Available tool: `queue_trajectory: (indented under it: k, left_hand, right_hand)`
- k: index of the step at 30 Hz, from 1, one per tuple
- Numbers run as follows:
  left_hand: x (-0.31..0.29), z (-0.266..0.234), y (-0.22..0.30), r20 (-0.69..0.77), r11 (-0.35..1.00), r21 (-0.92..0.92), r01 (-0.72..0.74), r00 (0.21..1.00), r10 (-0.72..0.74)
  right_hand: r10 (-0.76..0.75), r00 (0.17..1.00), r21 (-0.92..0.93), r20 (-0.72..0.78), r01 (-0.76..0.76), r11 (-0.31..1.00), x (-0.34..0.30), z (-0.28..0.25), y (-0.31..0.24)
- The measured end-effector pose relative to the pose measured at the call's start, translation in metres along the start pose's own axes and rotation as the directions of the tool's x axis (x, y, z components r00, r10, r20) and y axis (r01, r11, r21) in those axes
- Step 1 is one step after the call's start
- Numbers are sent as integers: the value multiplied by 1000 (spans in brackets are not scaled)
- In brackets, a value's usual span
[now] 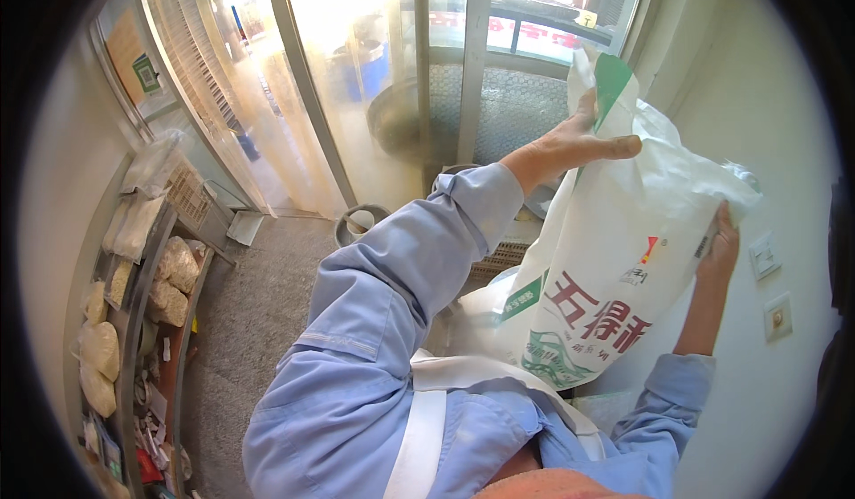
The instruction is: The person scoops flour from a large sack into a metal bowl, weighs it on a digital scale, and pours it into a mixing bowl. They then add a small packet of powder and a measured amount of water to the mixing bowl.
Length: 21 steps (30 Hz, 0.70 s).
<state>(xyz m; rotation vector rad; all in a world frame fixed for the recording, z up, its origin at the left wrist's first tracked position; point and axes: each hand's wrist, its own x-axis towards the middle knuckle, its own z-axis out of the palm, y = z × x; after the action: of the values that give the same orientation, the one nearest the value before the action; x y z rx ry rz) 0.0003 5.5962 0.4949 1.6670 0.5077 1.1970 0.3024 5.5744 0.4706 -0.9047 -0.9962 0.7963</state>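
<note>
A large white sack (614, 259) with dark red lettering and green patches is raised in front of me, upper right of the view, tilted with its crumpled upper end toward the wall. My left hand (583, 143) grips its upper left edge, thumb across the front, fingers partly behind the fabric. On the opposite side, my right hand (720, 245) holds the sack, with its fingers partly hidden. The sack's lower left part runs down toward a hazy white area near my white apron (423, 437); what lies under it cannot be made out.
At left a shelf rack (165, 276) carries bagged goods and packets. A round bucket (361, 223) stands on the grey floor (254, 312) beyond my left arm. Plastic strip curtains (356, 72) and glass doors are ahead. The right wall has a switch (763, 256) and a socket (778, 317).
</note>
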Motion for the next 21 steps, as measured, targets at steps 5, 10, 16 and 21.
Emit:
queue_trajectory:
  k: [5,10,16,21]
  left_hand:
    - [28,22,-27,87,989,-77,128,989,-121]
    - [43,50,-31,133,981,-59,187,975,-178]
    - [36,86,-21,121,985,118,-128,986,114]
    - [25,85,-16,21,984,153,-93,996,91]
  right_hand:
    - [165,972,192,166,-196,962,2,28,26]
    - [14,948,69,318,-38,997,3,36,41]
    - [-294,888,-333,355,414,848,-5,27,40]
    - [-370,875,-158,311,432,888,-20,29,28]
